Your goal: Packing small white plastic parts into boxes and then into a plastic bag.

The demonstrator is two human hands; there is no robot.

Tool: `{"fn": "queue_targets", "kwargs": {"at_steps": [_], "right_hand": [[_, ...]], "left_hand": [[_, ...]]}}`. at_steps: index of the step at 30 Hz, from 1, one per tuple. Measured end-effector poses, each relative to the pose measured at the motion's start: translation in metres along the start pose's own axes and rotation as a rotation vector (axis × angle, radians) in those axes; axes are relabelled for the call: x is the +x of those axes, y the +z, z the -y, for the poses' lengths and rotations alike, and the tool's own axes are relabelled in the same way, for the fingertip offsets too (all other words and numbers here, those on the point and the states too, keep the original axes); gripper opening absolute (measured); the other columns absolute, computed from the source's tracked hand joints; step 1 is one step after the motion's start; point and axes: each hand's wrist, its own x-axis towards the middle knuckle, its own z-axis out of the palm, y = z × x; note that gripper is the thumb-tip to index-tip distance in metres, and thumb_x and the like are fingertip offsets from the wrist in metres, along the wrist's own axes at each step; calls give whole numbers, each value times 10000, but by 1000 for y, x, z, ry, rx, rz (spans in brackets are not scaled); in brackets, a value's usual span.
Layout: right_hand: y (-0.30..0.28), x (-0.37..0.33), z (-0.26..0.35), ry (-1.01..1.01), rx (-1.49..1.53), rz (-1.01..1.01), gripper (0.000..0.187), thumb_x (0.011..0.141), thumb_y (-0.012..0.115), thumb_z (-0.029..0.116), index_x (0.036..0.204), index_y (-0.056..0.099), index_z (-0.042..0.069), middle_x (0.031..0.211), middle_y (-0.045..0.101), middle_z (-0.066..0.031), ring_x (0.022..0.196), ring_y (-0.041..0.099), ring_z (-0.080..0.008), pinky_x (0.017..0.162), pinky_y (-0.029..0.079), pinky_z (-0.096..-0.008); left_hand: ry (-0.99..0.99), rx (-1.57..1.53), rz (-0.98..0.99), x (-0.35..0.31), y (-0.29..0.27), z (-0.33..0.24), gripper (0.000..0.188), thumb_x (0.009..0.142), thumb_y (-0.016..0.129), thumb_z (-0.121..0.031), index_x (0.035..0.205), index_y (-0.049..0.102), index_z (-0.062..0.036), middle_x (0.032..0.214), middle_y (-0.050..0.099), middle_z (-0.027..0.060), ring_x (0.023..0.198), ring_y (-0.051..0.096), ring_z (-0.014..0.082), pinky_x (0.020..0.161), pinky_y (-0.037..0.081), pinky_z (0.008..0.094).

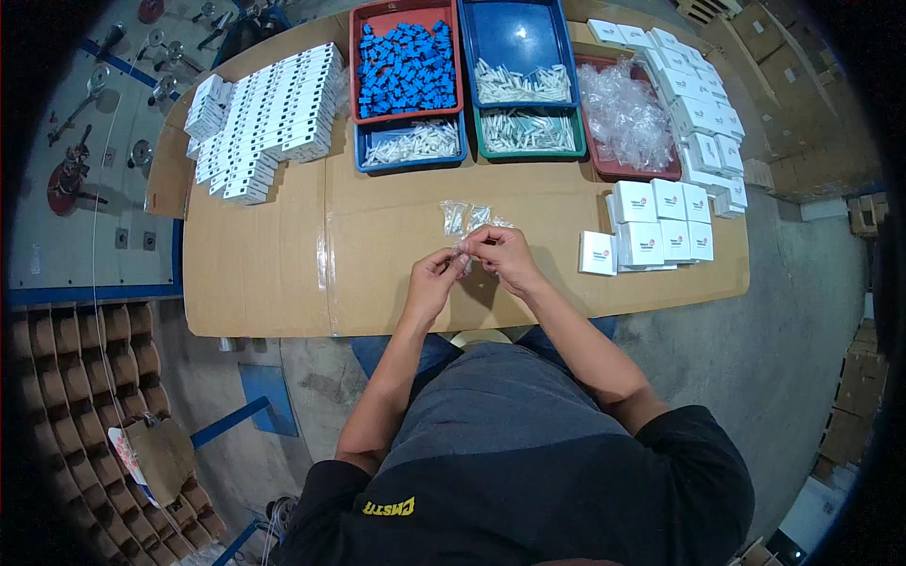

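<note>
My left hand [435, 285] and my right hand [507, 260] meet over the near middle of the cardboard-covered table [255, 274]. Thumbs and fingertips of both are pinched together on a small clear plastic bag [463, 248]; fingers hide most of it, so its contents cannot be told. Just beyond my fingertips lie several small clear packets [453, 218] with whitish pieces inside. One of these is partly covered by my right hand.
At the far side stand a red tray [355, 66] of blue plugs, blue and green trays [484, 149] of white plugs, and a red tray [613, 174] of clear bags. White boxes are stacked left [283, 104] and right [640, 243].
</note>
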Motion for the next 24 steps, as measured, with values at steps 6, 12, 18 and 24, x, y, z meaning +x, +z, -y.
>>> {"fn": "queue_targets", "kwargs": {"at_steps": [6,12,18,24], "right_hand": [[4,-8,26,-49,56,43,135,895,729,103,1005,695,33,842,672,-18,627,575,-59,483,422,-200],[-25,-2,31,-9,-391,176,166,932,692,151,1052,712,38,744,641,-17,621,592,-60,495,460,-211],[-30,-8,38,-39,-531,230,157,935,681,160,1019,722,35,728,660,-21,590,595,-68,514,472,-238],[-36,5,22,-251,-560,208,150,926,690,168,973,711,28,750,667,-26,627,579,-70,578,467,-246]], "left_hand": [[-47,-304,-54,-4,11,-2,157,973,653,-135,1052,690,-4,897,687,13,806,615,80,709,484,230],[36,-65,-35,-2,11,0,163,970,659,-139,1057,683,-2,934,689,23,814,615,85,724,491,231],[-16,-83,-13,-4,12,8,170,965,666,-159,1069,671,-25,911,664,1,780,624,78,735,521,238],[-78,-47,-13,-8,11,14,185,967,668,-196,1059,669,-36,881,654,-12,758,624,80,702,523,234]]}}
